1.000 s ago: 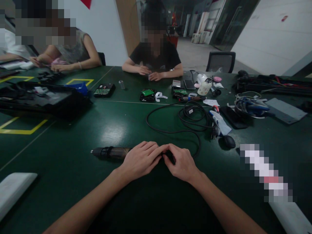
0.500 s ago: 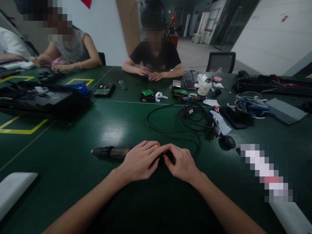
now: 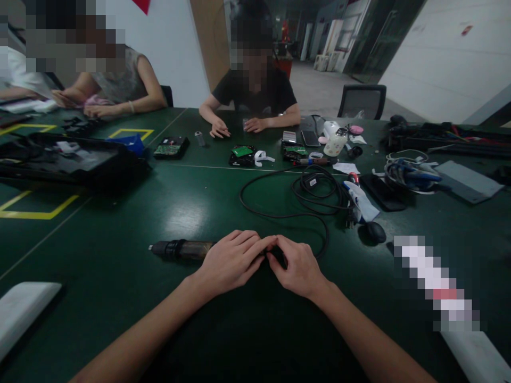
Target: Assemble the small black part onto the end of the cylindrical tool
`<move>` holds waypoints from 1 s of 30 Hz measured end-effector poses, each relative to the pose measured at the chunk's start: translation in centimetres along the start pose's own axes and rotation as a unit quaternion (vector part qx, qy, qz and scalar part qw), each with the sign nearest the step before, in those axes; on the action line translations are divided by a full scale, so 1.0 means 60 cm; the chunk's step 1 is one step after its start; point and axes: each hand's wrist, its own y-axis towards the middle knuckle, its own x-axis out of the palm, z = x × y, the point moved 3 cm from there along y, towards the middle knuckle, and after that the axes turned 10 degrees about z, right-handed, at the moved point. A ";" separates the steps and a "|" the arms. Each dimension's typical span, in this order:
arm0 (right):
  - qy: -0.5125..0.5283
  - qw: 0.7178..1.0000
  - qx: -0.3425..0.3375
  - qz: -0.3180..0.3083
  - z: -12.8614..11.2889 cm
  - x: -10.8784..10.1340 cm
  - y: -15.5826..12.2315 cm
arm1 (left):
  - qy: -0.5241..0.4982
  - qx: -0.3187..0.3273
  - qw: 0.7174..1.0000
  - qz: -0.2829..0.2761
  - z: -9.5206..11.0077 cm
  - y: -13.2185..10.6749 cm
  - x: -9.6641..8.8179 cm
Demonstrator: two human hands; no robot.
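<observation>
I have the left hand (image 3: pixel 231 264) closed over the back end of a dark cylindrical tool (image 3: pixel 187 250), which lies toward the near edge of the bench (image 3: pixel 99 266), metal tip pointing left. The right hand (image 3: pixel 297 266) meets it there, fingertips bunched; I can't tell what they pinch. Beyond, a black cable (image 3: pixel 287 217) loops toward the far edge.

I can't see the right part of the dark tool (image 3: pixel 186 250) because the left hand (image 3: pixel 231 260) covers it. On the left, the black tray (image 3: pixel 75 178) gets cut off. So does the white bar (image 3: pixel 477 351), near right, and part of it is all blurry. The far person's (image 3: pixel 275 90) little thing (image 3: pixel 245 124) is too small to tell.
</observation>
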 end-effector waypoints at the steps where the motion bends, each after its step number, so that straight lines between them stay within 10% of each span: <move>1: -0.001 1.000 0.000 -0.001 0.000 0.000 0.000 | -0.005 0.001 1.000 0.000 0.000 0.000 0.000; 30: 0.002 1.000 0.000 -0.004 -0.001 -0.002 0.001 | -0.026 -0.005 1.000 0.007 -0.001 0.002 -0.002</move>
